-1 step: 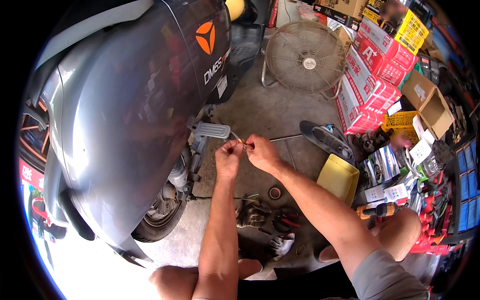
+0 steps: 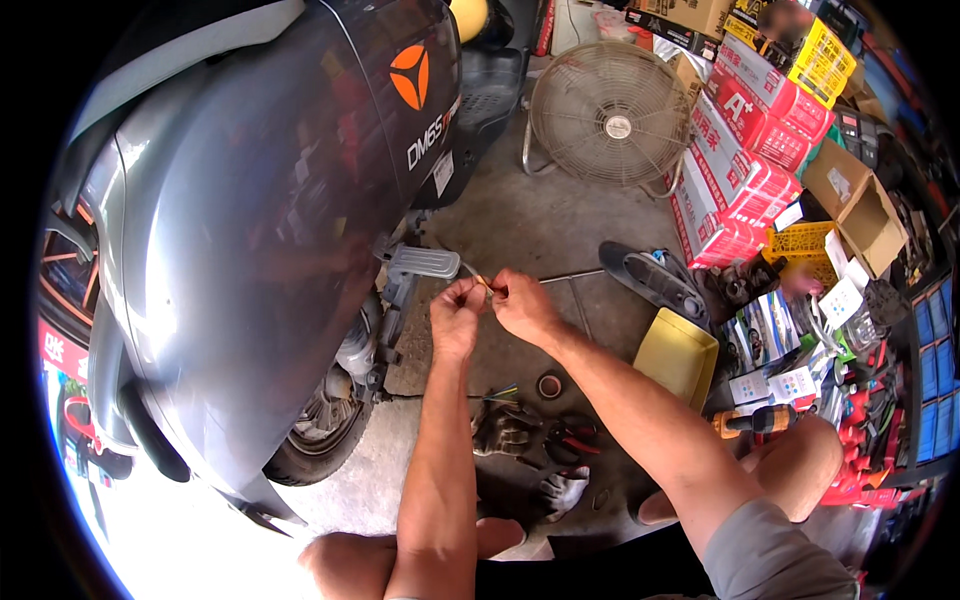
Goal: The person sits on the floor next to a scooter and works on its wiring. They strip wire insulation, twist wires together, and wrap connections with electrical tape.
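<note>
Head view: left hand [image 2: 457, 318] and right hand [image 2: 520, 305] remain together, fingers pinching a thin wire [image 2: 484, 283] beside the grey scooter [image 2: 260, 230]. No shift is evident, so the wire work appears ongoing.

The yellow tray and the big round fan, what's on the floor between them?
In the head view, a dark sandal lies on the concrete floor between the yellow tray and the fan.

Looks like a small scooter repair shop — concrete floor [image 2: 520, 230] with a grey scooter [image 2: 250, 230] filling 9 o'clock. At 12 there's a floor fan [image 2: 612, 125], at 2 o'clock stacked red and white cartons [image 2: 745, 150], and at 3 to 4 a mess of packaged parts [image 2: 790, 350]. Pliers [image 2: 570, 437], work gloves [image 2: 505, 428] and a tape roll [image 2: 549, 385] sit on the ground near 6 — pretty classic garage clutter.
</note>
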A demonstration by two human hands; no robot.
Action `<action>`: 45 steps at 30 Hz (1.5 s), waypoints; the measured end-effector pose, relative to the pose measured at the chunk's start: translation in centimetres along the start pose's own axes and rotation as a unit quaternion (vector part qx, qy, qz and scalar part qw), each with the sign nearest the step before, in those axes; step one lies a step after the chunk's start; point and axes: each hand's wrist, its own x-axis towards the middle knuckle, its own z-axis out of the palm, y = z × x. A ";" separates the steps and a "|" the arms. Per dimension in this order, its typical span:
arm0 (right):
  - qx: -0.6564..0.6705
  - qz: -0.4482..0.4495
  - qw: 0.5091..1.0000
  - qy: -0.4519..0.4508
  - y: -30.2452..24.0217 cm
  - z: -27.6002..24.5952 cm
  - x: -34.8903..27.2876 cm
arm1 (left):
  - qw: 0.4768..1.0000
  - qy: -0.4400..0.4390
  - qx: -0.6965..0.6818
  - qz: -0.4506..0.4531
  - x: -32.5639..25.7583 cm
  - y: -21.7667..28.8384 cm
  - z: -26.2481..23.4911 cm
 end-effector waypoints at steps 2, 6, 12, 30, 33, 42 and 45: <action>0.048 0.019 0.999 0.007 1.2 0.1 0.5 | 0.999 -0.017 -0.041 -0.001 0.1 0.8 1.4; 0.132 0.039 0.986 0.093 2.5 0.4 0.5 | 1.000 -0.016 -0.009 -0.005 -0.1 0.6 1.6; 0.060 -0.027 0.996 0.065 0.0 -0.9 -2.1 | 0.999 0.018 0.029 0.009 -0.4 -0.9 0.8; 0.126 0.073 0.989 -0.030 3.2 1.4 0.3 | 0.996 0.021 0.086 0.024 0.5 -2.5 0.1; 0.182 0.128 0.969 -0.108 1.3 1.0 0.4 | 0.999 0.001 0.036 -0.015 0.4 -2.2 -1.4; 0.024 0.100 0.984 -0.144 0.2 -0.2 1.6 | 1.000 0.007 -0.007 -0.026 0.8 -3.6 -0.8; -0.113 0.026 0.987 -0.107 0.9 0.6 1.5 | 0.999 0.029 0.020 0.003 1.3 -5.5 -0.7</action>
